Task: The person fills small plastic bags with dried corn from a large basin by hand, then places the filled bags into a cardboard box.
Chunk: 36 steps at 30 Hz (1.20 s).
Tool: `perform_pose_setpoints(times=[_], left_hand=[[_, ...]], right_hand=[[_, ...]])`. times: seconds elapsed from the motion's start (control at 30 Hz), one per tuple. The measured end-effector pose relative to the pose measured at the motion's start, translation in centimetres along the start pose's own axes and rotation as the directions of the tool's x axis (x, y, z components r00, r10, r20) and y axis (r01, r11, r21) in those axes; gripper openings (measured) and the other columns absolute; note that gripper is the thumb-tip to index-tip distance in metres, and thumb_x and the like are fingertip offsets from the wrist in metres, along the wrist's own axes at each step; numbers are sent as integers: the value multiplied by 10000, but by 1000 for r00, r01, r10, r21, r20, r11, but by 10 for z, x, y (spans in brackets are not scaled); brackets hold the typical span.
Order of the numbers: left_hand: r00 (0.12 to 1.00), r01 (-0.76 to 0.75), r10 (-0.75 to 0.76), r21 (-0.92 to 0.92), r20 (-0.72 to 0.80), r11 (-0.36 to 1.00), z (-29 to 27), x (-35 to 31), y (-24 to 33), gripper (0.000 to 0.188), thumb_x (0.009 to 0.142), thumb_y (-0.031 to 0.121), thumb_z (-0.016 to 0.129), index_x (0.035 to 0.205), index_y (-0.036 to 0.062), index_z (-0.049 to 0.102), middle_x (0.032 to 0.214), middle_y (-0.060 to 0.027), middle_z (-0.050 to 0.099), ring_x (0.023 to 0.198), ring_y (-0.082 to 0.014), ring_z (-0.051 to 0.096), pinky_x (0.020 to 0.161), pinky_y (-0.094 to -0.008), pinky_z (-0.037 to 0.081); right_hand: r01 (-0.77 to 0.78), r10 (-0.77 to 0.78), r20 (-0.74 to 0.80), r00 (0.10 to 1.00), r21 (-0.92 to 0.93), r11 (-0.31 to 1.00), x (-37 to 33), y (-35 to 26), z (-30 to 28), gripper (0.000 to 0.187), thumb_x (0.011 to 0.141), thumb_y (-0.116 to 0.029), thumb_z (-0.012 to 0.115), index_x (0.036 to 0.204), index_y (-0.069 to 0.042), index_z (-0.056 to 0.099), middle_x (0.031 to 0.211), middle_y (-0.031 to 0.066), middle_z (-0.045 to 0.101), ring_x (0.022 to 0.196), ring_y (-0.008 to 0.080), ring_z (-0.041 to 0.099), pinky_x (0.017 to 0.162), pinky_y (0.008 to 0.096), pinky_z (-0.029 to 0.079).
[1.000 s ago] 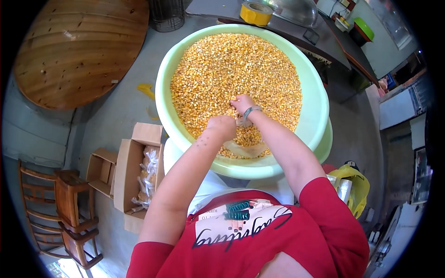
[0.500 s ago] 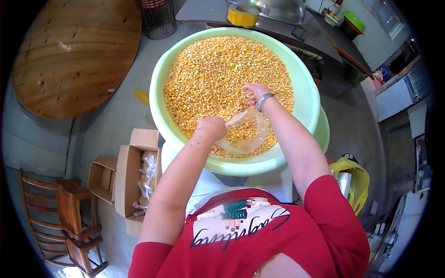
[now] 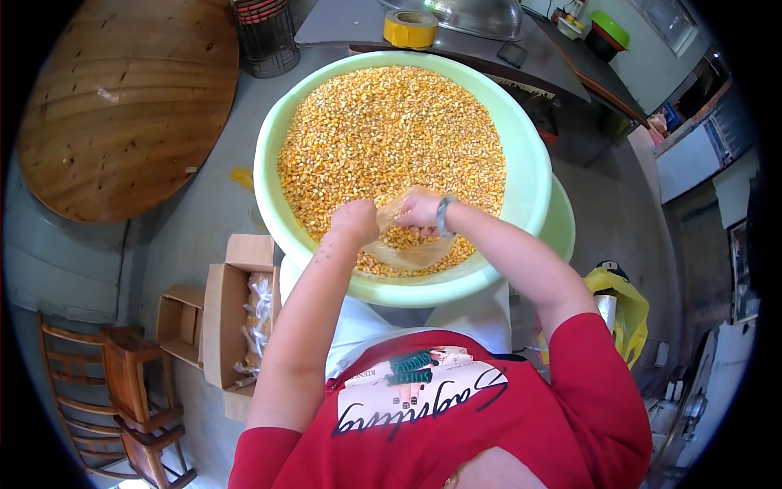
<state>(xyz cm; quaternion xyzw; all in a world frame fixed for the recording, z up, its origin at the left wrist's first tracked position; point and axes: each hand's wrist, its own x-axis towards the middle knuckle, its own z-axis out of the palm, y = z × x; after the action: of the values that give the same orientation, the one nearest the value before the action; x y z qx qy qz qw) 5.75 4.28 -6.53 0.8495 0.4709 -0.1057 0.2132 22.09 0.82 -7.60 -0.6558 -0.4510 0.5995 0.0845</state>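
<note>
A large pale green tub (image 3: 531, 183) in front of me is heaped with yellow corn kernels (image 3: 391, 122). My left hand (image 3: 354, 222) is closed on the edge of a clear plastic bag (image 3: 411, 257), which rests on the kernels near the tub's front side. Corn shows in and through the bag. My right hand (image 3: 419, 209), with a bracelet at its wrist, is at the bag's mouth, close beside the left. Its fingers are curled downward and partly hidden, so what they hold cannot be made out.
Opened cardboard boxes (image 3: 224, 318) stand at the left, one with bagged goods. Wooden chairs (image 3: 134, 379) and a round wooden board (image 3: 122, 106) are farther left. Behind the tub, a dark table (image 3: 342, 28) bears yellow tape (image 3: 410, 29). A yellow bag (image 3: 631, 318) is at the right.
My right hand has moved left and nearer, from over the kernels to the mouth of the plastic bag. My left hand keeps its hold on the bag. The view has shifted slightly.
</note>
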Motion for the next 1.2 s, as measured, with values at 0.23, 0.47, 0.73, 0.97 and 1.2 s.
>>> perform_pose_setpoints(times=[0.23, 0.47, 0.73, 0.97, 1.2], left_hand=[[999, 11, -12, 3, 42, 1000, 0, -3, -2, 232, 722, 130, 576, 926, 35, 634, 956, -150, 629, 916, -273, 608, 788, -355, 489], [998, 7, -10, 45, 66, 999, 2, -2, 0, 268, 704, 175, 618, 937, 44, 639, 958, -137, 632, 921, -254, 610, 781, -355, 494], [986, -42, 30, 69, 161, 997, -2, -8, -2, 304, 693, 229, 642, 950, 67, 647, 957, -117, 637, 911, -243, 614, 777, -348, 491], [992, -37, 37, -8, 121, 999, 1, 0, 3, 326, 744, 325, 557, 912, 59, 643, 936, -131, 636, 889, -272, 611, 770, -386, 482], [992, -59, 60, -7, 111, 998, 8, 5, 1, 291, 776, 253, 499, 908, 34, 638, 944, -152, 630, 898, -287, 609, 783, -384, 480]], right_hand=[[108, -114, -41, 993, -131, 986, 11, -3, 28, 138, 831, -100, 515, 922, -45, 603, 759, 54, 572, 653, 148, 561, 508, 301, 517], [115, -111, 44, 993, -103, 988, 12, 9, 9, 289, 833, -38, 395, 1040, -24, 595, 946, 95, 621, 818, 195, 602, 595, 339, 535], [243, -203, 214, 955, -176, 954, 1, -11, 7, 277, 785, 3, 431, 993, -27, 610, 873, 88, 632, 754, 172, 628, 552, 303, 531], [261, -243, -365, 899, -2, 965, 32, -16, -58, 239, 751, -82, 561, 977, -26, 609, 884, 117, 624, 730, 185, 636, 557, 291, 523], [182, -453, -403, 795, -554, 812, 77, -7, -23, 521, 696, -306, 685, 1130, -61, 530, 988, 129, 603, 909, 256, 582, 796, 349, 463]])
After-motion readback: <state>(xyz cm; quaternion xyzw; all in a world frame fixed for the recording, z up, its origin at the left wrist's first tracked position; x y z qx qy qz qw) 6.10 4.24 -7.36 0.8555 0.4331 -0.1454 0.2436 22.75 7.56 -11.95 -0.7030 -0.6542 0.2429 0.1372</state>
